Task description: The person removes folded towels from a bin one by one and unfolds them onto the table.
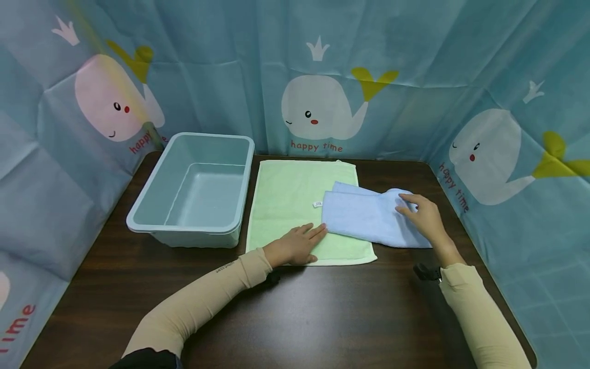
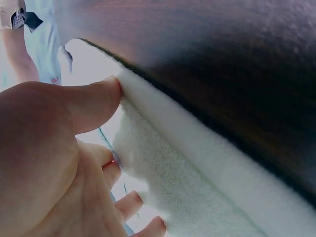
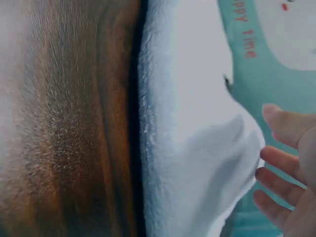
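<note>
A light green towel (image 1: 286,205) lies spread flat, and a folded blue towel (image 1: 359,212) overlaps its right part. My left hand (image 1: 299,245) rests on the green towel near its front edge, fingers extended, fingertips at the blue towel's left edge. In the left wrist view the thumb of the left hand (image 2: 54,128) lies along the pale towel edge. At the blue towel's right end is my right hand (image 1: 425,218), thumb and fingers apart. The right wrist view shows the loosely bent fingers of the right hand (image 3: 291,173) beside a raised bulge of the blue towel (image 3: 197,123), gripping nothing.
A blue-green plastic basin (image 1: 184,229) stands on the left of the dark wooden table (image 1: 322,318). Curtains with whale prints (image 1: 318,107) enclose the table at the back and sides. A small white label (image 1: 317,204) shows beside the blue towel.
</note>
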Tool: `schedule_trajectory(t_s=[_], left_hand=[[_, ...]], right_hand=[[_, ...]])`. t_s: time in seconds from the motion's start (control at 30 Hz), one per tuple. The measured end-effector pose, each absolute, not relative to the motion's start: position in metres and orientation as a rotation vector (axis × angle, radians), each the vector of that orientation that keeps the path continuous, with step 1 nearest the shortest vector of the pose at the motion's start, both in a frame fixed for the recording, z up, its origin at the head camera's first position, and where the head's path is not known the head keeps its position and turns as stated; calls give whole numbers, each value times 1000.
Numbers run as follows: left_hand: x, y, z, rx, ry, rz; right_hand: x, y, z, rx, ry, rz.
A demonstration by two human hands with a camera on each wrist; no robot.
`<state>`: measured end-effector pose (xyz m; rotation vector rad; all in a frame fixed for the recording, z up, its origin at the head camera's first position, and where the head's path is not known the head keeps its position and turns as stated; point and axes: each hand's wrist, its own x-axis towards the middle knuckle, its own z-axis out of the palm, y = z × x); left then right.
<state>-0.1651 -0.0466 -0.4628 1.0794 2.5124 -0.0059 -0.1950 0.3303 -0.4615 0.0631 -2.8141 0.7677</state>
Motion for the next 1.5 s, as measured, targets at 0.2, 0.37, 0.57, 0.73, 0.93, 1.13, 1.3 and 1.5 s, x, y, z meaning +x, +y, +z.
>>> schedule_trajectory(t_s=[0.2,0.37,0.57,0.73,0.93,1.13,1.3,1.5], left_hand=[[-165,-45,-466,1081,2510,-10],[-165,-45,-466,1084,2513,-26],[-166,-47,-464,1076,2520,8],[-165,-48,-463,1060,2516,46],[-165,-48,-464,1040,2504,66],[-165,-50,-462,1067,2495,17],[-165,-50,-461,1088,2491,-24],[-165,-51,-462,1094,2492,-47]], right_hand=[[-207,334,-479,103,-2996,700],[-210,337,-485,131,-3016,692],[-213,335,-483,131,-3037,678],[-216,336,-482,107,-3065,688],[-220,338,-483,128,-3073,702],[-226,341,-483,150,-3090,697],[-231,343,-483,164,-3093,707],[-233,344,-482,158,-3107,736]])
